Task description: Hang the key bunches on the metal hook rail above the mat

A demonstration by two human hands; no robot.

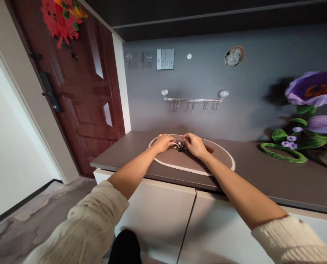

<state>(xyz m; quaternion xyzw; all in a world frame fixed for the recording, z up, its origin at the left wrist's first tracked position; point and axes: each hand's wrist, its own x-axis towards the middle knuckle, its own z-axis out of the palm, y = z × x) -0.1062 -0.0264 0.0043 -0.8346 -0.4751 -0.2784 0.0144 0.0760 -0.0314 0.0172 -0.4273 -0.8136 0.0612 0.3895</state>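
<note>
A bunch of keys (180,145), silvery with some dark parts, lies on an oval brown mat with a white rim (191,169). My left hand (163,143) rests at the left of the bunch, its fingers curled over the metal keys. From the right, my right hand (195,143) bends its thumb and fingers together beside the same bunch; what sits between those fingertips is hidden. A reddish-brown flat item (209,148) sticks out past the right hand, partly covered by it.
A clear rail with hooks (193,100) is fixed to the grey wall above the mat. Purple fabric flowers with a green looped base (283,156) stand on the counter (257,179) at right. A dark red door (88,95) is at left; white cabinet doors (163,209) are below.
</note>
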